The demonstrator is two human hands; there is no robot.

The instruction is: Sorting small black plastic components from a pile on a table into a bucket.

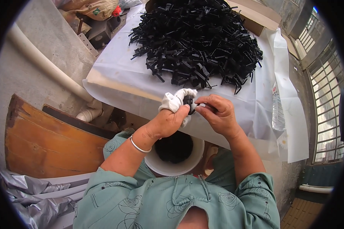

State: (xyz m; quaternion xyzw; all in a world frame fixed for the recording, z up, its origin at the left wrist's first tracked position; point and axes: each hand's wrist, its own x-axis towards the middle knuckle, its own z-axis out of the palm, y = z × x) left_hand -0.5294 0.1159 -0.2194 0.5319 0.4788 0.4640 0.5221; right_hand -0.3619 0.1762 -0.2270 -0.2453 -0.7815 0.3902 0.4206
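Over the front edge of the covered table, my left hand (176, 116) is closed around a small black plastic piece (188, 100). White glove fabric (171, 102) covers its fingers, while the thumb is bare. My right hand (221, 112) is bare and meets it from the right, thumb and forefinger pinched at the edge of the same piece. The piece's exact kind is too small to tell. Beyond both hands rises a large heap of black plastic pieces (197, 45), thin and strip-like. Below my hands, between my knees, a white bucket (197, 158) has dark contents.
White plastic sheeting (122, 86) drapes the table, with a clear bottle (278, 110) at its right side. A cardboard box (256, 15) stands behind the heap. Left are a brown wooden board (46, 141), a pale pipe (49, 65) and silvery sheeting (38, 191). A barred window (326, 103) is far right.
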